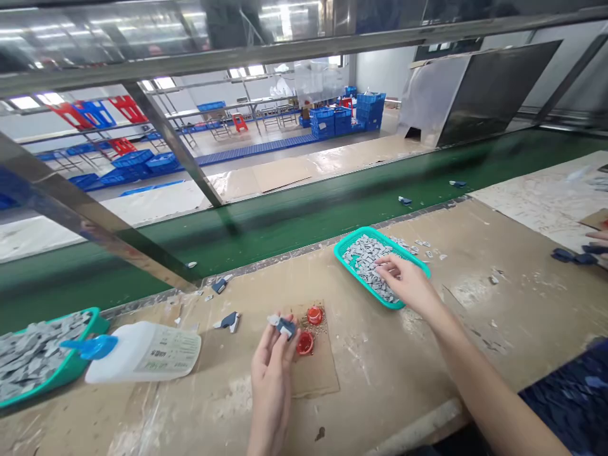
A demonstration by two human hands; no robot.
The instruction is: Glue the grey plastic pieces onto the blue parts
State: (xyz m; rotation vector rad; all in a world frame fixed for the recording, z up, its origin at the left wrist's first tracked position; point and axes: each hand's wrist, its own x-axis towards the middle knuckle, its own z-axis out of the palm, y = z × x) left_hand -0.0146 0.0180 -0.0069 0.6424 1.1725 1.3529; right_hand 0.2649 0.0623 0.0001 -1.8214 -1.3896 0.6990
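Observation:
My left hand [275, 354] pinches a small dark blue and light grey plastic part [285, 327] above a piece of cardboard [318, 373]. Just right of those fingers, two small red cups [304, 343] rest on the cardboard among brown crumbs. My right hand [401, 278] reaches over a turquoise tray [339, 250] heaped with small grey plastic pieces [368, 256]. Its thumb and fingers come together at the pieces; what lies between the tips is hidden. A similar blue and grey part [230, 321] lies left of my left hand, with another part [220, 285] behind it.
A white bottle with a blue nozzle [166, 351] lies at left beside a second green tray [97, 323] of grey pieces. Behind the table runs a green conveyor belt [285, 218] carrying a few parts. Metal posts [173, 145] stand there. Another person's hand [599, 237] shows at right.

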